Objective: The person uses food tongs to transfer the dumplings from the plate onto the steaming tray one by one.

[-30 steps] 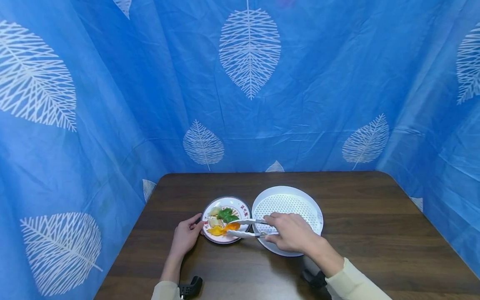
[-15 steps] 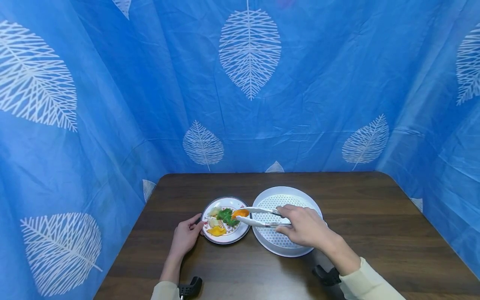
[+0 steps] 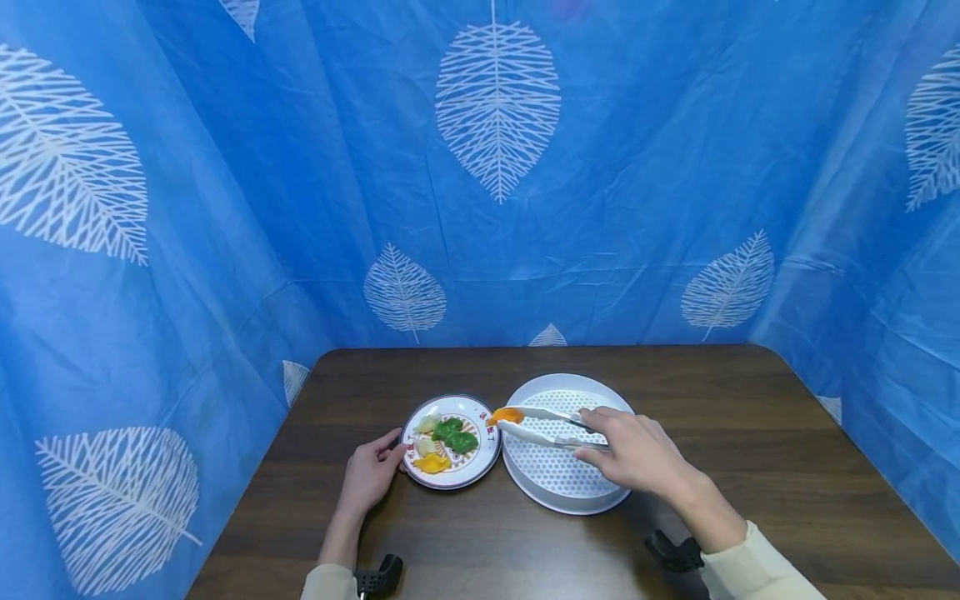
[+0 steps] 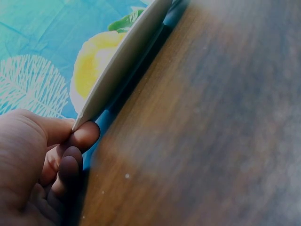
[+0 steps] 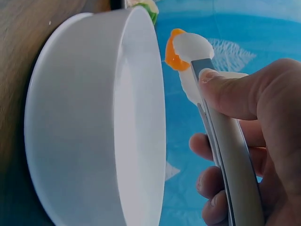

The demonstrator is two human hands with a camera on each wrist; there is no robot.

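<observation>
At the left rim of a round white plate [image 3: 482,467], my left hand [image 3: 371,471] pinches the edge between thumb and finger, as the left wrist view shows. Green leafy pieces [image 3: 456,435], a yellow piece [image 3: 432,463] and pale pieces [image 3: 424,423] lie on that plate. My right hand [image 3: 637,450] grips metal tongs [image 3: 536,437] with white tips. An orange piece [image 3: 506,415] sits at the tips of the tongs, over the gap between the plate and a white round basket [image 3: 566,485] with a perforated bottom. In the right wrist view the orange piece [image 5: 174,52] shows beyond the basket's rim.
Plate and basket stand side by side on a dark wooden table [image 3: 480,542]. A blue curtain [image 3: 600,208] with white leaf prints hangs behind the table and at both sides. Black straps with devices sit at both wrists.
My right hand has moved right and slightly back with the tongs, lifting the orange piece off the plate towards the basket. My left hand has stayed at the plate's rim.
</observation>
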